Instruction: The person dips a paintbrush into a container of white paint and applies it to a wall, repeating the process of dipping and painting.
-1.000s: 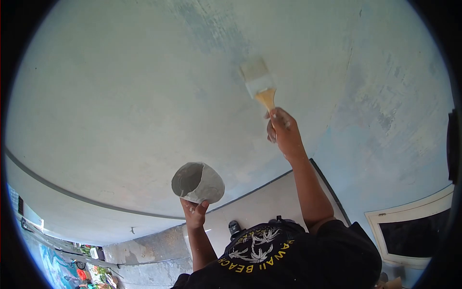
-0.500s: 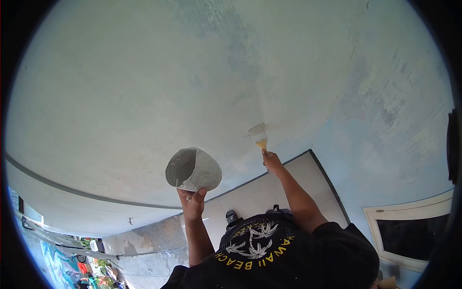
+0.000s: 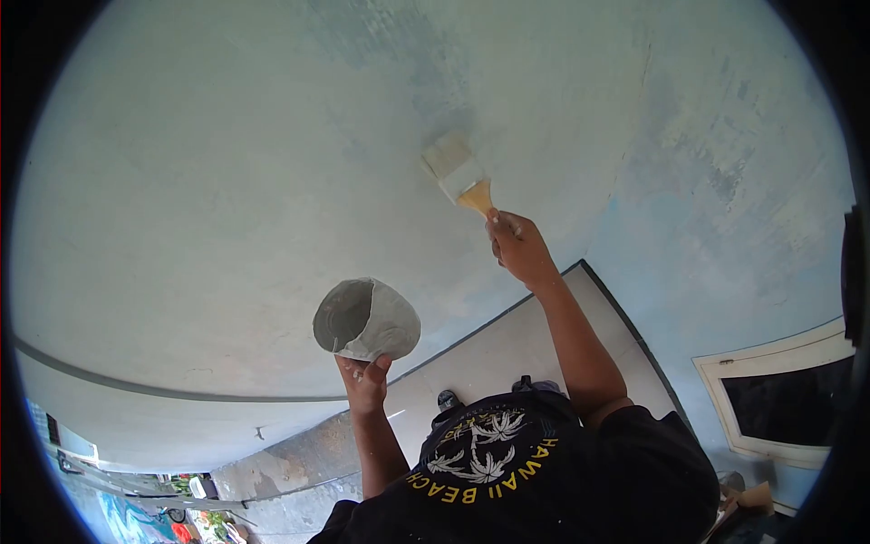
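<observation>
Here, wide wall [image 3: 227,199] around brush [image 3: 464,179]

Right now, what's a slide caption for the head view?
Right hand holding a paintbrush by a pale wall, left hand holding a grey container.

From where I'm stood, the only wording I can make out is on the person's blk T-shirt [image 3: 589,480]: "HAWAII BEACH", all caps, in yellow ltrs [image 3: 469,495] that curve approx. in an arc round a wht palm-tree print [image 3: 487,466]. There's smaller txt [image 3: 489,422] too, on the opp. side of the palms from the yellow, but it's too tiny to read.
</observation>
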A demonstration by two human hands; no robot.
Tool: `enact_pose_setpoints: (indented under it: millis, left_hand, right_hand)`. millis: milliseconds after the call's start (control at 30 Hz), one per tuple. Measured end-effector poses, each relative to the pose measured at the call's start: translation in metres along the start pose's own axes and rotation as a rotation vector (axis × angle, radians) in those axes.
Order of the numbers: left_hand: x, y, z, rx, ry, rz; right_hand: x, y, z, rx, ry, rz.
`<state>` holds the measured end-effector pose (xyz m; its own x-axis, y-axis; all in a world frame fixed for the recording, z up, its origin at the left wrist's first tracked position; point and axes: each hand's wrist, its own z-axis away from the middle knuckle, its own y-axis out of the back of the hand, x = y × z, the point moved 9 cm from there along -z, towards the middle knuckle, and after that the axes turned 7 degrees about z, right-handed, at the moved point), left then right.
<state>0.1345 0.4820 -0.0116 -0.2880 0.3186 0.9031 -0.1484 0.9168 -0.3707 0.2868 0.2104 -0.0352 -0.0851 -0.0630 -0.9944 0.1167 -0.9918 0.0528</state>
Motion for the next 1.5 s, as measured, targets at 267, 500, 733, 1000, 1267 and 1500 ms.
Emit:
enact_pose_setpoints:
  millis: [267,500,733,1000,1267,1500]
  left_hand:
    - [0.006,0.004,-0.013,-0.066,0.029,-0.023]
    - [0.004,0.014,-0.018,-0.087,0.061,-0.072]
    - [0.005,0.027,-0.035,-0.145,0.109,-0.072]
    - [0.005,0.012,-0.043,-0.255,0.066,-0.096]
    - [0.002,0.014,-0.024,-0.119,0.139,-0.125]
    - [0.004,0.002,0.005,-0.093,0.11,-0.15]
  right_hand:
    - [0.177,-0.02,-0.055,0.153,-0.082,0.291]
    - [0.351,0.018,-0.005,0.109,-0.646,0.443]
    - [0.162,0.019,-0.023,0.262,-0.178,0.38]
    - [0.021,0.018,-0.02,0.226,0.066,0.036]
    - [0.3,-0.005,-0.062,0.113,-0.271,0.329]
    - [0.375,0.012,-0.038,0.029,-0.662,0.487]
